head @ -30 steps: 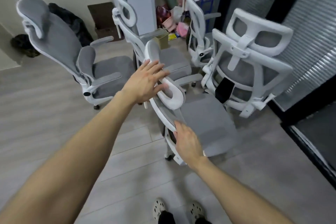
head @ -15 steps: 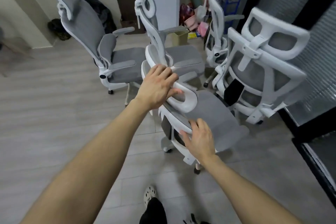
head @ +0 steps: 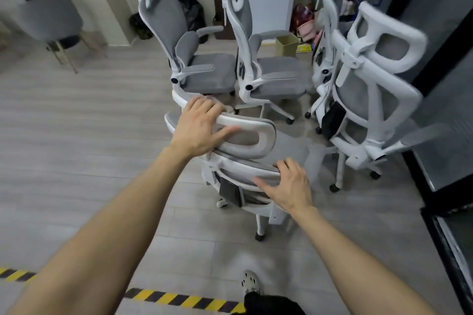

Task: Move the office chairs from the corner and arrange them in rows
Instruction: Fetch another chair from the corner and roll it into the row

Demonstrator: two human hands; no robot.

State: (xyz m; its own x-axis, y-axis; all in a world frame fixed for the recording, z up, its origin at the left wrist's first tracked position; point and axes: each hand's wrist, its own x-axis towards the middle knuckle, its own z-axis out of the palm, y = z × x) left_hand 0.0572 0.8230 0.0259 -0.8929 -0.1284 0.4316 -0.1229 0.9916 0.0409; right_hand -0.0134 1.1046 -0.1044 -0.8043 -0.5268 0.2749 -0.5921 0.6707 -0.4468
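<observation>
One chair [head: 231, 192] gripped: left hand [head: 202, 128] curled over headrest [head: 256, 140], right hand [head: 289, 186] over backrest [head: 243, 169].

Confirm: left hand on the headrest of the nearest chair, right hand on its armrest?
Not quite. The head view shows the right hand gripping the top edge of the backrest, not an armrest. The left hand is on the headrest of the nearest chair, as you said.
</observation>
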